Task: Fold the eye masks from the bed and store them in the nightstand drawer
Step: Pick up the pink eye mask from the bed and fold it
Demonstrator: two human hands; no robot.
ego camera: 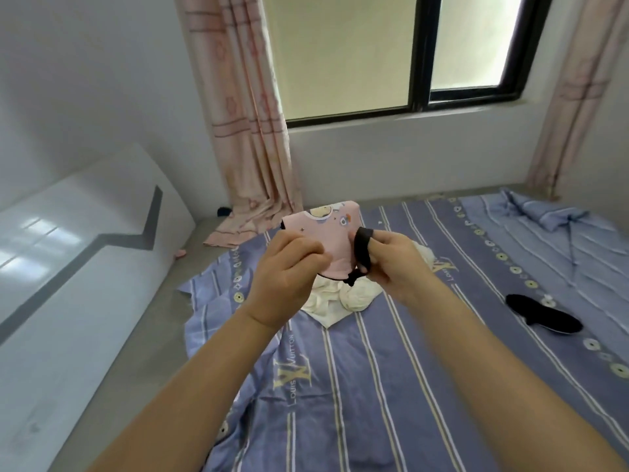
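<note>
I hold a pink eye mask (332, 229) with cartoon prints in the air above the bed. It is folded in half. My left hand (286, 267) pinches its lower left part. My right hand (394, 264) grips the right edge, and the mask's black elastic strap (362, 250) is looped around its fingers. A black eye mask (544, 315) lies flat on the striped blue sheet (374, 369) to the right. The nightstand and its drawer are out of view.
A crumpled white cloth (340, 299) lies on the bed under my hands. The white headboard (85, 250) runs along the left. Pink curtains (252, 148) hang by the window, one trailing onto the bed. A bunched light-blue cover (544, 212) sits at far right.
</note>
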